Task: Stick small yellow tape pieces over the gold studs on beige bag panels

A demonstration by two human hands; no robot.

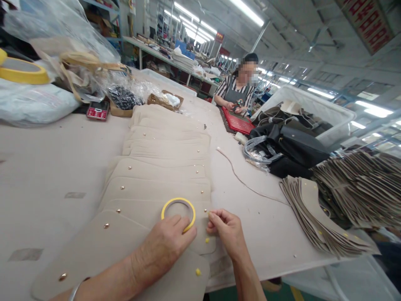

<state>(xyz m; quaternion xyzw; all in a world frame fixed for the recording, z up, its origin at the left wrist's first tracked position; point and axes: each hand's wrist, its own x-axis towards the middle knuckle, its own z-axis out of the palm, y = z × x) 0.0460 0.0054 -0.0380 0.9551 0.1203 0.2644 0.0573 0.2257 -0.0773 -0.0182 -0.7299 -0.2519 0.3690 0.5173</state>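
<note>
Gripping a yellow tape roll (178,200) at lower centre, the left hand (169,239) lies over overlapping beige panels (159,188), its forearm hiding part of the nearest. Beside it, the right hand (230,234) has thumb and forefinger pressed together — on what, I cannot tell. Plastic bags (34,100) crowd the worktop (84,175) at upper left — a black bag (300,146) and fanned stack (308,205) block the right.

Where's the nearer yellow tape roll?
In the head view, the tape roll is below centre, slightly left, held in the left hand over the beige pieces.
</note>
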